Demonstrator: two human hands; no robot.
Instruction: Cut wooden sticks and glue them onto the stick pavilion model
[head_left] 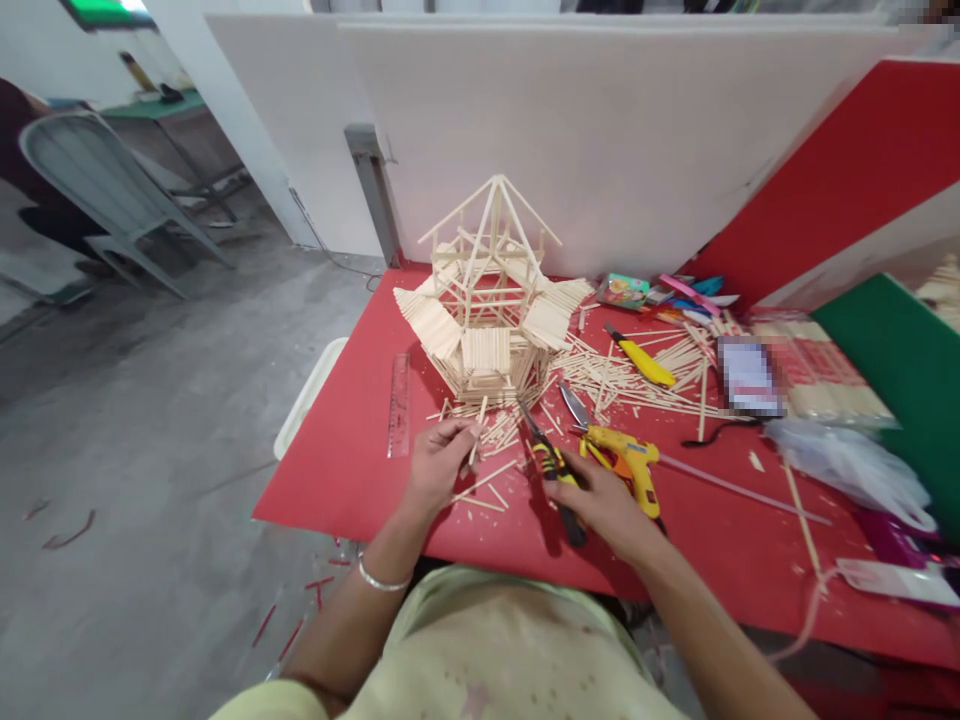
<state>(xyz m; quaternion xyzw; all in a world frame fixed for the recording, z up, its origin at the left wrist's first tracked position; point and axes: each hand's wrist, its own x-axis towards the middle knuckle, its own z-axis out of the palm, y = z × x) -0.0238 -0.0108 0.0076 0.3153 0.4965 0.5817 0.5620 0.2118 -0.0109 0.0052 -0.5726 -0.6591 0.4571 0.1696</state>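
The model [491,340] stands on the table [337,470]. Before it, to its left, lies a ruler [398,405]; to its right, loose sticks [600,374] with a knife [645,363] among them; before it, rightward, a glue gun [636,459]; behind it, a board [600,130].

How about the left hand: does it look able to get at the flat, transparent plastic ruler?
Probably yes: the ruler lies close to the left hand, with nothing visible between them. The thin, pale wooden stick it holds may hamper gripping.
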